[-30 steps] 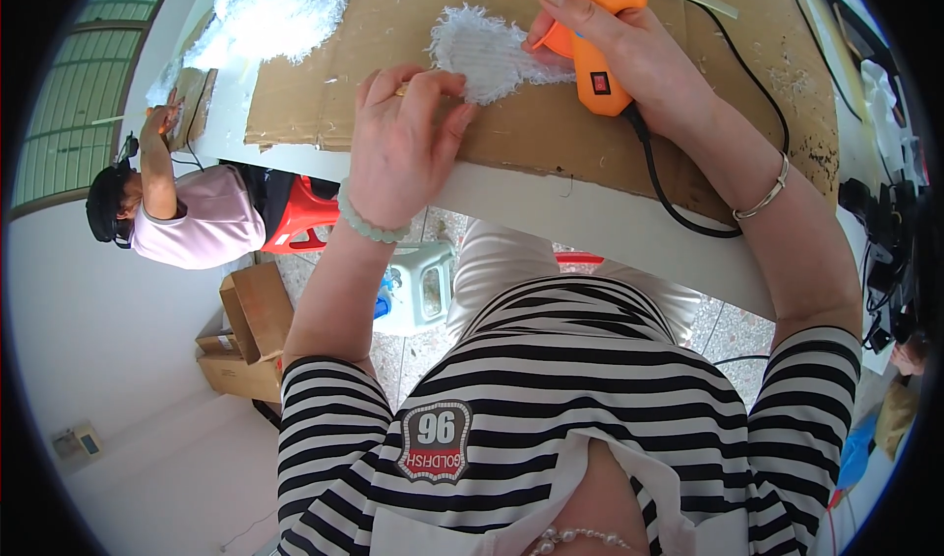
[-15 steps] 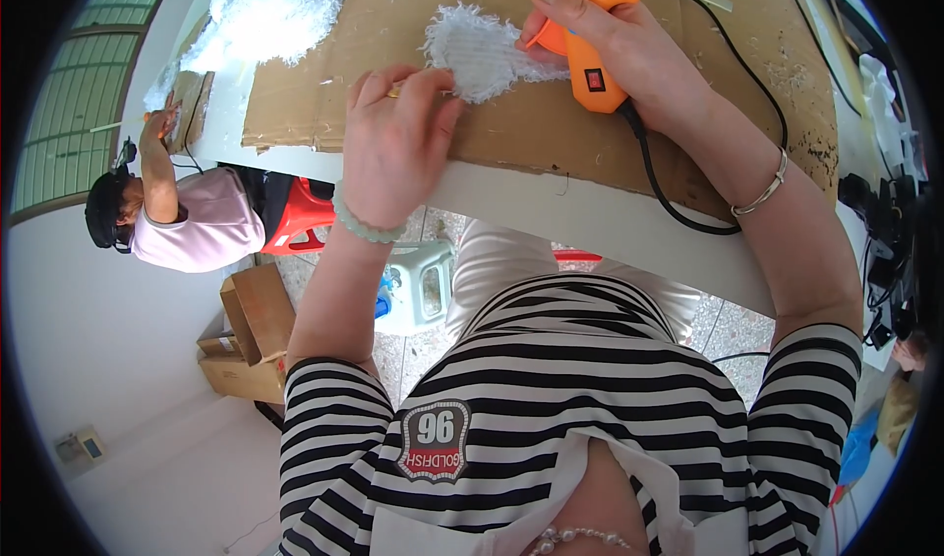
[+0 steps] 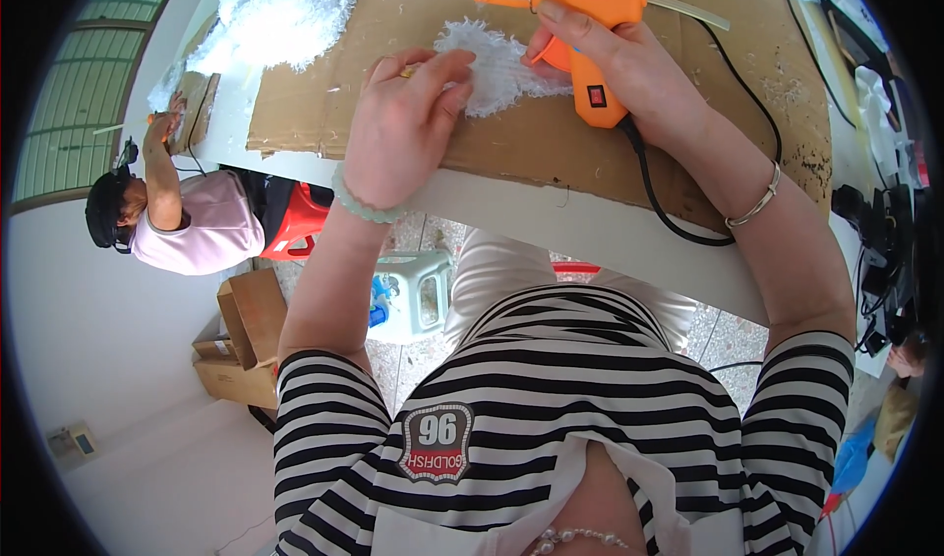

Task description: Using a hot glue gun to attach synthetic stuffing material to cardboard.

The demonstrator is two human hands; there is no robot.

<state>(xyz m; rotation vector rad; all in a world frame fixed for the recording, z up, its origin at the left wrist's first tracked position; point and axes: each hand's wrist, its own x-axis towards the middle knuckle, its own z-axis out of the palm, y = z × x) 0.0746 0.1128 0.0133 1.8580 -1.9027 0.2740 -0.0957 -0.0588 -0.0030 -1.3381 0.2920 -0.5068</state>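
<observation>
An orange hot glue gun (image 3: 598,89) with a red switch is wrapped in my right hand (image 3: 629,69), index finger at its orange trigger. Its nozzle end lies toward the top of the view, pointing left. Beneath and left of it, a small piece of white fluffy fabric (image 3: 501,69) rests on the cardboard sheet (image 3: 324,114). My left hand (image 3: 403,128), wearing a ring and a pale bead bracelet, has its fingers curled and closed at the left edge of that fabric. The exact pinch is partly hidden by the fingers.
A heap of white fluffy material (image 3: 285,15) is at the far left. The gun's black cord (image 3: 678,222) loops over the table edge on the right. Another person (image 3: 187,212) works at the left beside a red stool (image 3: 300,222). Cardboard boxes (image 3: 246,325) and a pale stool (image 3: 423,295) stand below.
The whole view has shifted slightly. My left fingers have moved a little farther forward and right along the fabric's edge. The right hand keeps its hold on the glue gun.
</observation>
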